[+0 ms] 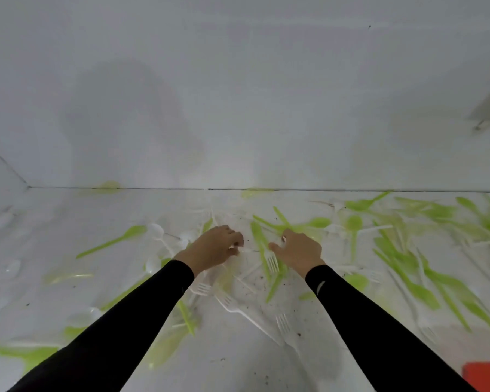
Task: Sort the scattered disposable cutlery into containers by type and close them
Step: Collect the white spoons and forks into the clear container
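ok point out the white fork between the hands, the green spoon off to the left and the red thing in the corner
white fork point(272, 263): head view, on its tines
green spoon point(136, 231): head view, on its bowl
red thing point(484, 377): head view, middle of the visible part

We see lime-green spoons point(359, 204) and knives point(258, 239) beside white forks point(272, 263) and white spoons point(155, 230) on a white surface point(238, 369) flecked with dark specks. Our sleeves point(125, 321) are black; a red object point(484, 376) shows bottom right.
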Demonstrator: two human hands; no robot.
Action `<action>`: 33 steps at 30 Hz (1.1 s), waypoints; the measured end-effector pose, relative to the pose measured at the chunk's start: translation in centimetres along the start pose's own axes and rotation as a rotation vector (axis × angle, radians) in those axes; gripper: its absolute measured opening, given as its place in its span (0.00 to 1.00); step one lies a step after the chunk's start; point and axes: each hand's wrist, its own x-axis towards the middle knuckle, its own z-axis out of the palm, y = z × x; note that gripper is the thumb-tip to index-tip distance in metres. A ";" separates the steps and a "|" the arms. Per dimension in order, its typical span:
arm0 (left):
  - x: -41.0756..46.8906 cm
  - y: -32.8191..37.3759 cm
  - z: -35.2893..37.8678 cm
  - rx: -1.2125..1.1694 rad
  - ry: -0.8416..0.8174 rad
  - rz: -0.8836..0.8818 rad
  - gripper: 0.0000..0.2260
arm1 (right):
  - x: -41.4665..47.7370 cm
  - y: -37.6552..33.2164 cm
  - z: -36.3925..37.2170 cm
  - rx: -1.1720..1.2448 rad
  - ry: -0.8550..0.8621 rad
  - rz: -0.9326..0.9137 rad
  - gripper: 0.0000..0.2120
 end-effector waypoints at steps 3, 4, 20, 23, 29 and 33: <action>-0.7 1.8 -1.1 -0.463 0.252 -0.020 0.07 | -0.4 -0.3 0.2 -0.064 0.027 0.045 0.26; -1.0 2.6 -2.2 -0.602 0.345 -0.051 0.09 | -0.5 -0.3 0.2 -0.037 0.030 0.064 0.26; -11.6 -7.1 -5.9 -0.954 0.581 -0.825 0.10 | -0.4 -1.6 0.3 0.065 -0.049 0.121 0.15; -11.2 -8.6 -4.4 -0.687 0.504 -0.896 0.11 | -0.1 -1.8 0.5 0.097 -0.082 0.169 0.15; -9.8 -11.5 -2.7 -0.463 0.371 -1.034 0.23 | 0.0 -1.6 -0.1 0.126 0.004 0.170 0.33; -8.6 -11.9 -2.5 -0.335 0.293 -1.078 0.29 | 0.4 -0.5 -1.2 0.135 0.255 0.123 0.20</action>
